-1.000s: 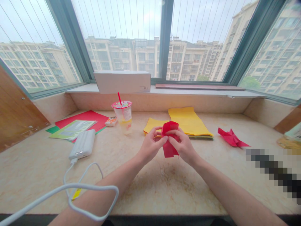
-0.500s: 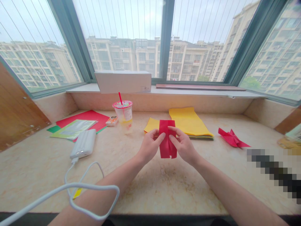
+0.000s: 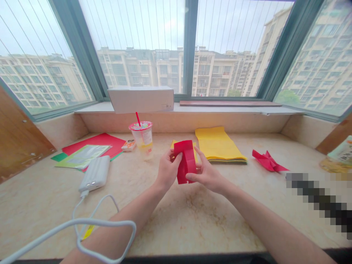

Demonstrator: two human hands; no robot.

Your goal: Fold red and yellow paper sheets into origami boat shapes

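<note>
A folded red sheet of paper [image 3: 184, 161] is held upright above the middle of the counter, with its two long flaps meeting along a lengthwise seam. My left hand [image 3: 168, 167] grips its left edge, thumb on the near face and fingers behind. At the right edge, my right hand [image 3: 205, 170] has its thumb against the lower front and its fingers spread behind and beside the paper. Behind the held paper lies a stack of yellow paper [image 3: 221, 145]. A red folded paper figure [image 3: 268, 161] rests to the right.
On the left are a white power bank [image 3: 95, 173] with a looping white cable [image 3: 107, 222], red sheets [image 3: 96, 141] and a small orange box [image 3: 128, 145]. A plastic cup [image 3: 141, 137] with a straw stands behind my left hand. A bottle [image 3: 337, 156] lies far right.
The red paper has shifted left and turned slightly, its right flap lifting a little. My right hand has slid lower along its edge, with the fingers more spread.
</note>
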